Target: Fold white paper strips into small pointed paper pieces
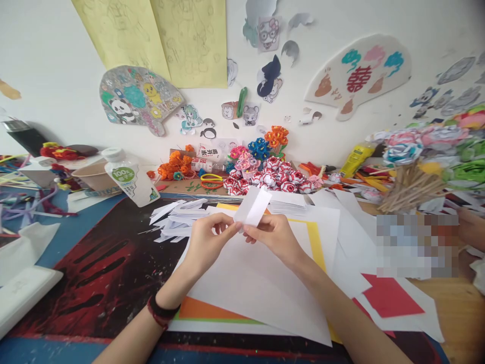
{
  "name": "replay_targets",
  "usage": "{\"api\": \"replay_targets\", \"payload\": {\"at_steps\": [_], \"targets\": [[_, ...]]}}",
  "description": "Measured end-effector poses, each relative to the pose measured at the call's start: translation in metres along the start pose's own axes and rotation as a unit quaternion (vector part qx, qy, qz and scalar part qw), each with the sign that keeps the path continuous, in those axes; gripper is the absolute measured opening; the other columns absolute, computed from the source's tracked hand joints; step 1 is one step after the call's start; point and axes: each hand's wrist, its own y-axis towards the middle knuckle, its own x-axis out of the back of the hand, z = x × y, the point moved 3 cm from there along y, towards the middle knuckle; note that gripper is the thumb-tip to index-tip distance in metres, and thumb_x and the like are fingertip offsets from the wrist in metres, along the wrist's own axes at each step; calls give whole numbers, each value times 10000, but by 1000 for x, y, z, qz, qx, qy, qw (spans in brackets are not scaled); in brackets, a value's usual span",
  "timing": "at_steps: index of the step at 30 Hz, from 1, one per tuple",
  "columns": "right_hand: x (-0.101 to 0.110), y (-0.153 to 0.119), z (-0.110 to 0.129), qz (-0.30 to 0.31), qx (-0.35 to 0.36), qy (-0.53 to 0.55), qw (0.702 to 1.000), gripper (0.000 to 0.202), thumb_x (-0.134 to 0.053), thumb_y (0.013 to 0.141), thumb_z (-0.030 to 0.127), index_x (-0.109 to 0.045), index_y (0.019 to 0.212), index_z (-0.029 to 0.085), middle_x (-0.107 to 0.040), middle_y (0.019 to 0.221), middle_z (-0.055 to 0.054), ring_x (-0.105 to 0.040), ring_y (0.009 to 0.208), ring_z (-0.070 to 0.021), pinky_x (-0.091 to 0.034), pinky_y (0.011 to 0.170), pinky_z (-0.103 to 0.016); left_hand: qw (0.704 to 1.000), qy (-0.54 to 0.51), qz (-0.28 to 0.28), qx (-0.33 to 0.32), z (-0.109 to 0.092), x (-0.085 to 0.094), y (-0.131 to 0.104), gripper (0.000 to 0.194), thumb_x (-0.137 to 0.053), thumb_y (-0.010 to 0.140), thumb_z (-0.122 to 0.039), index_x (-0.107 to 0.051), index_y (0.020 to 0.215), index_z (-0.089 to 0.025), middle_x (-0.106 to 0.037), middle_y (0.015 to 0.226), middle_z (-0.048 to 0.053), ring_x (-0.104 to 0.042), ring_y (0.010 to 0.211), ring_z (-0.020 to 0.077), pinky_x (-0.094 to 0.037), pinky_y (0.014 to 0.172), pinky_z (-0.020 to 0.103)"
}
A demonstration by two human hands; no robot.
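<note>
A small folded strip of white paper is held up above the sheets, pinched at its lower end by both hands. My left hand grips its lower left corner between thumb and finger. On the other side, my right hand pinches the lower right corner, with the other fingers curled. Beneath them lies a large white sheet over yellow and orange paper. Left of the hands is a loose heap of folded white paper strips. Behind the held piece sits a stack of small white papers.
A white glue bottle stands at the back left. Handmade flowers crowd the back edge by the wall. Red paper lies at the right. Another person's hand shows at the right edge. A white case is at left.
</note>
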Motion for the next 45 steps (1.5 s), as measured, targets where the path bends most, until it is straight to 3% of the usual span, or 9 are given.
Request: {"api": "replay_targets", "payload": {"at_steps": [9, 16, 23, 29, 35, 41, 45], "targets": [[1, 1, 0, 11, 10, 21, 1000, 188, -709, 738, 294, -753, 838, 141, -713, 752, -52, -627, 630, -149, -526, 612, -275, 998, -9, 56, -2, -6, -1, 0, 289, -548, 867, -401, -699, 772, -173, -701, 775, 29, -558, 685, 151, -369, 604, 242], [0, 0, 1, 18, 18, 28, 999, 144, -701, 733, 239, -753, 825, 141, -695, 726, -41, -597, 617, -135, -503, 594, -257, 998, 39, 24, -50, -13, 2, -2, 307, -518, 893, -339, -646, 683, -155, -640, 674, 16, -524, 655, 137, -369, 631, 242], [1, 0, 3, 3, 28, 42, 999, 106, -702, 736, 237, -738, 754, 139, -658, 657, -22, -567, 589, -121, -473, 573, -245, 995, 34, 94, -26, -17, -8, -5, 359, -450, 932, -360, -607, 684, -154, -650, 668, 17, -524, 589, 115, -364, 577, 228], [2, -1, 1, -3, 20, 49, 999, 106, -740, 703, 244, -732, 715, 139, -646, 617, -17, -572, 573, -121, -469, 555, -238, 995, 26, 81, -52, -16, -9, -7, 369, -461, 935, -344, -565, 637, -152, -582, 618, -6, -489, 584, 100, -350, 576, 220], [4, -1, 1, -15, 24, 56, 998, 104, -726, 721, 247, -732, 716, 143, -659, 632, -20, -578, 578, -118, -469, 559, -233, 993, -8, 113, -41, -19, -9, -6, 318, -484, 928, -339, -586, 693, -151, -623, 650, -5, -530, 601, 97, -368, 584, 213], [4, -1, 2, -20, 29, 57, 998, 111, -721, 729, 246, -731, 710, 138, -653, 613, -23, -578, 578, -122, -462, 554, -234, 995, -17, 87, -52, -20, -10, -9, 284, -529, 906, -338, -538, 687, -158, -576, 619, -21, -509, 581, 91, -368, 569, 209], [4, -1, 3, -19, 29, 60, 998, 121, -722, 734, 263, -737, 743, 143, -673, 657, -30, -599, 602, -130, -474, 568, -238, 993, -27, 103, -45, -18, -9, -7, 294, -488, 927, -338, -552, 705, -156, -589, 646, -9, -515, 592, 95, -379, 593, 217]]}}
